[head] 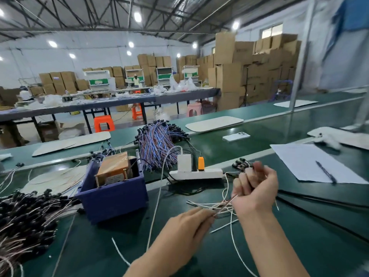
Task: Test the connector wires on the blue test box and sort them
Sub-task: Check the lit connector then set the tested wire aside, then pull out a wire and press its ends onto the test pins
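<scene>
The blue test box [111, 198] stands left of centre on the green bench, with a brown transformer block [114, 168] inside it. My right hand [255, 188] grips a small bunch of white connector wires [225, 204]; their black connector ends [240, 164] stick out past my fingers. My left hand [191, 226] pinches the loose tail ends of that bunch, just below and left of the right hand. A big pile of wires with black connectors [26, 218] lies at the far left. Another heap of blue and red wires [159, 140] sits behind the box.
A white power strip [209, 173] with a white adapter [184, 162] and an orange plug [200, 162] lies right of the box. Paper with a pen [325, 172] is at the right. A phone [236, 136] lies further back. Loose white wires trail across the bench.
</scene>
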